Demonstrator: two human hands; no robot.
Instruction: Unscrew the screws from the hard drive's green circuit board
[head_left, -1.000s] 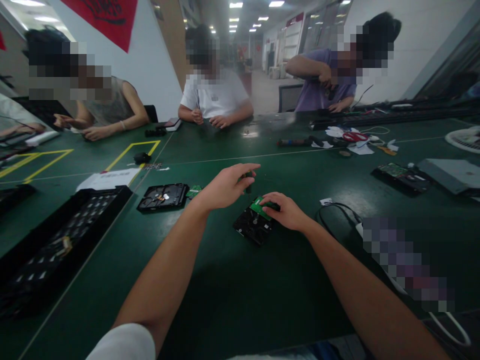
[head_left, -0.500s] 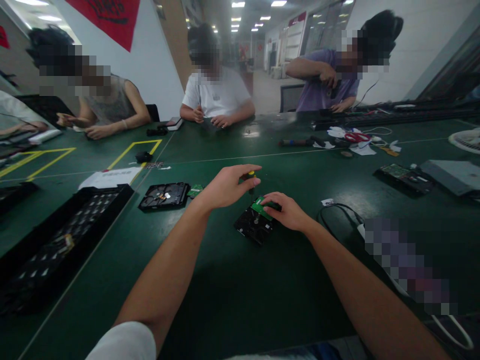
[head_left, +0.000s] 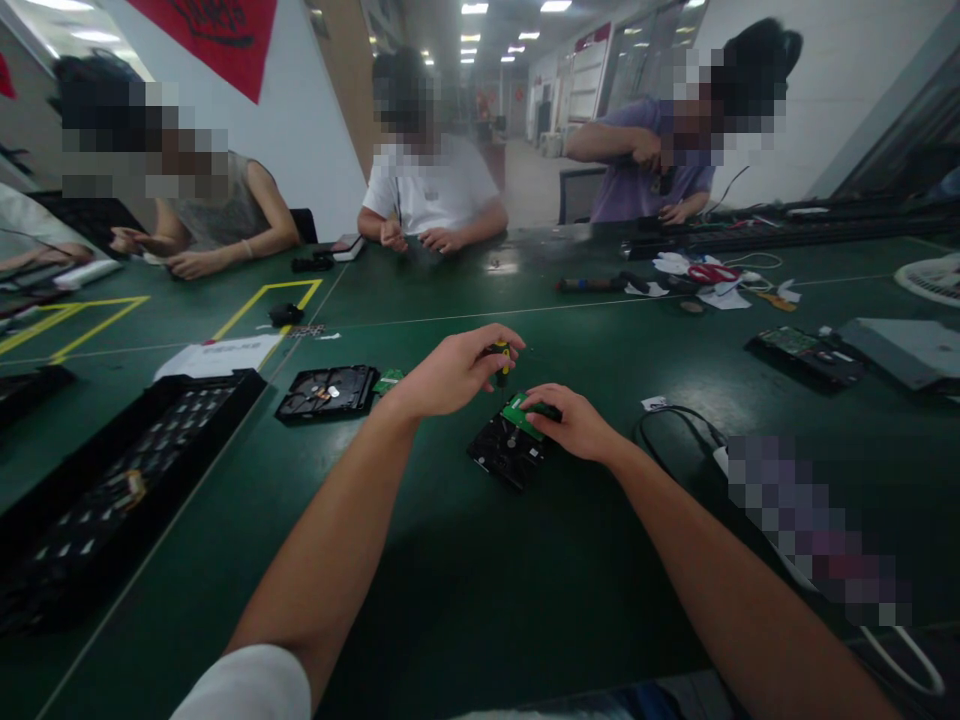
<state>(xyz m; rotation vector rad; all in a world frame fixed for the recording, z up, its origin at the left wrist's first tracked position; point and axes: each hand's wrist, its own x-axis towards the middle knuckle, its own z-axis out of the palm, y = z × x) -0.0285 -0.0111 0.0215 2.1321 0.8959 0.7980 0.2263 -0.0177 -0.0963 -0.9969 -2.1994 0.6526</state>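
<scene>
Since a second ago our left hand (head_left: 450,375) has curled its fingers in: the forefinger that stretched out flat then now bends down, and thumb and fingertips are pinched on the top of a small screwdriver (head_left: 501,358) with a black and yellow handle. That tool stands nearly upright, its tip hidden behind the hard drive (head_left: 501,455) just below it. Our right hand (head_left: 574,425) has stayed put, lying at three o'clock of the drive with its fingers close together on the green circuit board (head_left: 516,412) at the drive's far end. We cannot tell whether they clasp the board or only press on it. The drive itself lies flat on the green table (head_left: 465,600), near the middle of our view, between our two forearms.

At nine o'clock from the drive, well apart, lies a second opened drive (head_left: 326,390) with a small green board (head_left: 390,380) touching its right edge. Further toward eight o'clock sits a long black tray (head_left: 112,480), and a white sheet (head_left: 217,355) lies just beyond it. A dark cable (head_left: 675,425) loops at three o'clock, near our right wrist.
</scene>
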